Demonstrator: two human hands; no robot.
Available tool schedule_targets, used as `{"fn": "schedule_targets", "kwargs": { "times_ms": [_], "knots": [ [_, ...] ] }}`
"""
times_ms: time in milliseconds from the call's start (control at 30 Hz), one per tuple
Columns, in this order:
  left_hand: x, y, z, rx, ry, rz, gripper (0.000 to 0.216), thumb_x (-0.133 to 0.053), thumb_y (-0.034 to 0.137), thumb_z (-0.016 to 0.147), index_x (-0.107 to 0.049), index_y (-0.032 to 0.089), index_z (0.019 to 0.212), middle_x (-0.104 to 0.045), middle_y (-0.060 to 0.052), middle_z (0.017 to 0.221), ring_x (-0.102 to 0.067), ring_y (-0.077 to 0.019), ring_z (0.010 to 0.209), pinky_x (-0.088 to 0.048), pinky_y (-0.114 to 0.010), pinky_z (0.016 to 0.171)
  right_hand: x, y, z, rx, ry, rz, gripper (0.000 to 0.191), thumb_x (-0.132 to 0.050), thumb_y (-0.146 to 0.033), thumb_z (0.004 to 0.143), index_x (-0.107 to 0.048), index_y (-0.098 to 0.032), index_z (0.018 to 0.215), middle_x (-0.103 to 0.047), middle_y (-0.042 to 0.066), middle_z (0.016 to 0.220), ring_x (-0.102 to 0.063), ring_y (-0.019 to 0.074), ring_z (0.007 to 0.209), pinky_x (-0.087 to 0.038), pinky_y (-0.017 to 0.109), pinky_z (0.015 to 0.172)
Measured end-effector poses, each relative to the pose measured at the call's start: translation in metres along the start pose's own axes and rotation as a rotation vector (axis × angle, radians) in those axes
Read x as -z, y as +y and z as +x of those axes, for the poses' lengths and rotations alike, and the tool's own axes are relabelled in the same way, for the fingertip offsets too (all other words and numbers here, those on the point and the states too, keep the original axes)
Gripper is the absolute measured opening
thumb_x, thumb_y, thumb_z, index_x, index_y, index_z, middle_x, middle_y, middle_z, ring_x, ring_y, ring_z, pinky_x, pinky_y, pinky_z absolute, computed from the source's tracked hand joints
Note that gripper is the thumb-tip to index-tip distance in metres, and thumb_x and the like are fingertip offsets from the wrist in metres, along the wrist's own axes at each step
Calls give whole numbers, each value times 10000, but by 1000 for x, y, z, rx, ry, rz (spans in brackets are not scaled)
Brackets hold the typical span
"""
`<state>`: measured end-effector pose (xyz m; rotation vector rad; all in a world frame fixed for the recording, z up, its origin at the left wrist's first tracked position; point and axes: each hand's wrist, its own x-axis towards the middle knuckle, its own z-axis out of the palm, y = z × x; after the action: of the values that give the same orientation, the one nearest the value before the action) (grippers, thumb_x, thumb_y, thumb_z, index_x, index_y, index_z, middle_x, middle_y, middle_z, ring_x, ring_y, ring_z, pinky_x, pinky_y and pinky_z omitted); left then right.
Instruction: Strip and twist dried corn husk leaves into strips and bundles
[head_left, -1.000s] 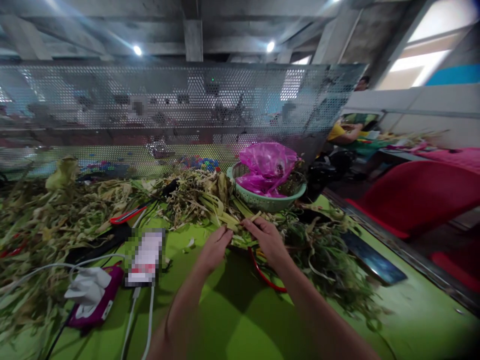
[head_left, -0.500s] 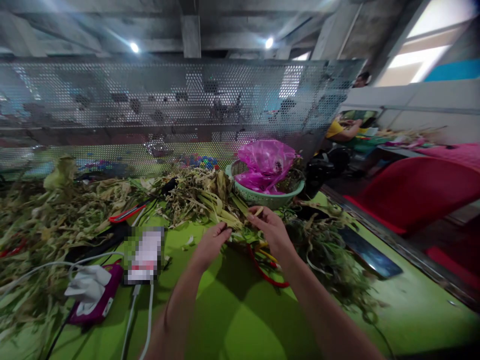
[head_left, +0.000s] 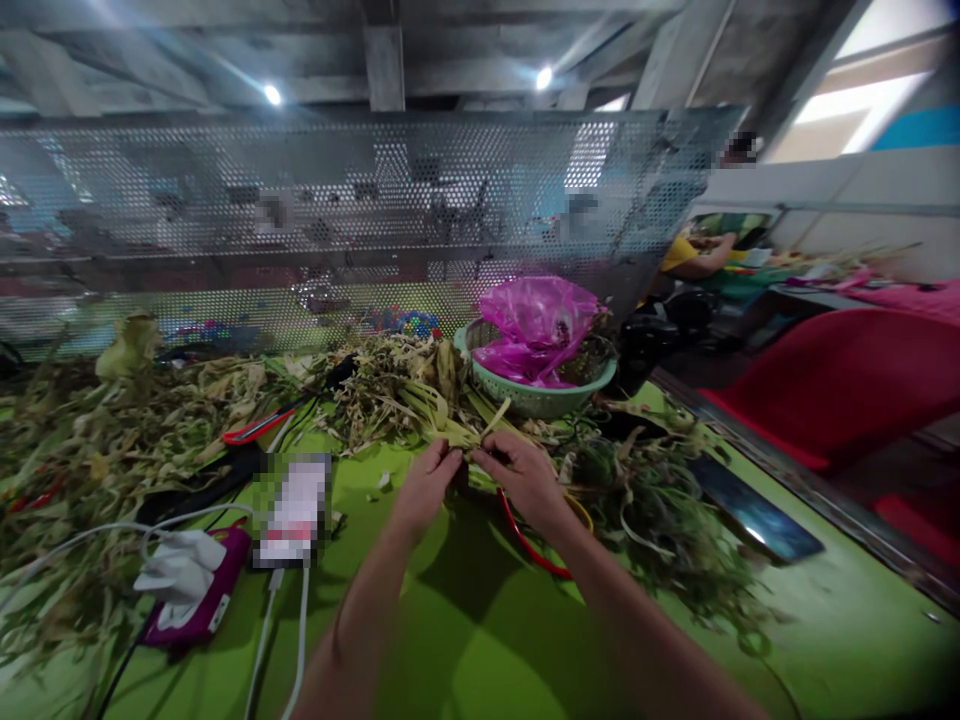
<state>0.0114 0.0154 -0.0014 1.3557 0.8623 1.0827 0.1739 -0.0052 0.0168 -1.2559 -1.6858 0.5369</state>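
Over the green tabletop (head_left: 495,640), my left hand (head_left: 427,487) and my right hand (head_left: 521,482) are close together, each pinching pale yellow-green leaf strips (head_left: 493,420). One strip end sticks up above my right fingers. The grip points are partly hidden behind my knuckles. Just beyond my fingertips lies a heap of dry leafy stems (head_left: 382,395). Beneath my right wrist, red and yellow curved handles (head_left: 517,530) show in part; they look like scissors. Small pale scraps (head_left: 385,481) lie left of my left hand.
A green basket (head_left: 544,400) holding a pink plastic bag (head_left: 536,325) stands behind my hands. To the left are a red cutter (head_left: 259,428), a blurred-out phone (head_left: 296,510) with cables, and a purple power strip (head_left: 199,590). Rightward lie tangled greenery (head_left: 667,520) and a dark phone (head_left: 757,510). A mesh screen (head_left: 300,230) stands behind.
My right hand has moved left and slightly down, closing the gap to my left hand. The strip in it now points upward. My left hand has barely shifted.
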Motion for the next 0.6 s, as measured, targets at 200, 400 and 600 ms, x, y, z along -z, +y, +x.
{"fn": "schedule_targets", "kwargs": {
  "times_ms": [200, 400, 600],
  "knots": [
    [2, 1, 1, -22, -101, 23, 247, -629, 401, 822, -631, 167, 901, -636, -33, 854, -541, -175, 816, -413, -279, 776, 3, -3, 0, -43, -59, 77, 219, -583, -282, 808, -505, -204, 619, -455, -30, 634, -440, 146, 638, -345, 262, 620],
    [3, -1, 3, 16, -60, 10, 270, -628, 419, 825, -580, 171, 727, -556, 8, 654, -470, -135, 656, -367, -253, 665, 7, -4, 1, -118, -102, 166, 217, -579, -308, 771, -494, -204, 601, -437, -28, 631, -429, 153, 647, -331, 273, 627],
    [-3, 4, -1, 83, 9, -331, 286, -655, 410, 806, -504, 185, 715, -394, 63, 583, -318, -86, 541, -291, -218, 565, 10, 6, 3, -190, -54, 237, 165, -560, -296, 726, -518, -207, 594, -447, -25, 598, -424, 159, 630, -325, 281, 618]
  ]
}}
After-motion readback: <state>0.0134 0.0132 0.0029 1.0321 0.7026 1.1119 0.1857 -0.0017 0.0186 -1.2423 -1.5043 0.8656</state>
